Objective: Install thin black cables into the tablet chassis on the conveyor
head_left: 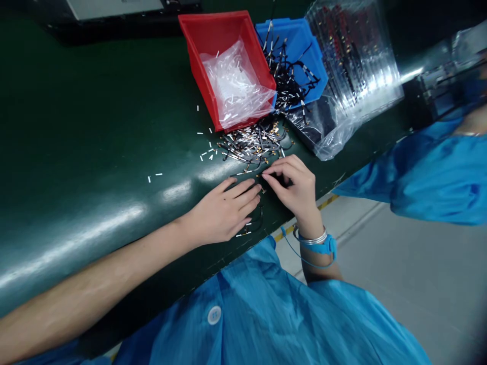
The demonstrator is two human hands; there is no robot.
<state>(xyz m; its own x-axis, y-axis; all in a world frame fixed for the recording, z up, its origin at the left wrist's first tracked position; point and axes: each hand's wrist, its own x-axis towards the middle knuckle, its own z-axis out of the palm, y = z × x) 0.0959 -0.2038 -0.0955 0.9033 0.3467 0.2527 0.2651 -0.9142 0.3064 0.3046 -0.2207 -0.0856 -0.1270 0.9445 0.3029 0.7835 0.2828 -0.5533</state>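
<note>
My left hand lies palm down on the dark green work surface, its fingers stretched out beside a few short cables. My right hand has thumb and forefinger pinched at the gold-coloured end of a short black cable with a white sleeve. Just below my left fingers lies another cable, partly covered by the hand. Beyond both hands is a pile of short black cables with white sleeves and gold-coloured ends.
Behind the pile stands a red bin holding a clear bag of small white tubes. A blue bin with black cables adjoins it. Clear plastic packaging lies to the right. Loose white tubes are scattered leftward. Another person's blue sleeve is at right.
</note>
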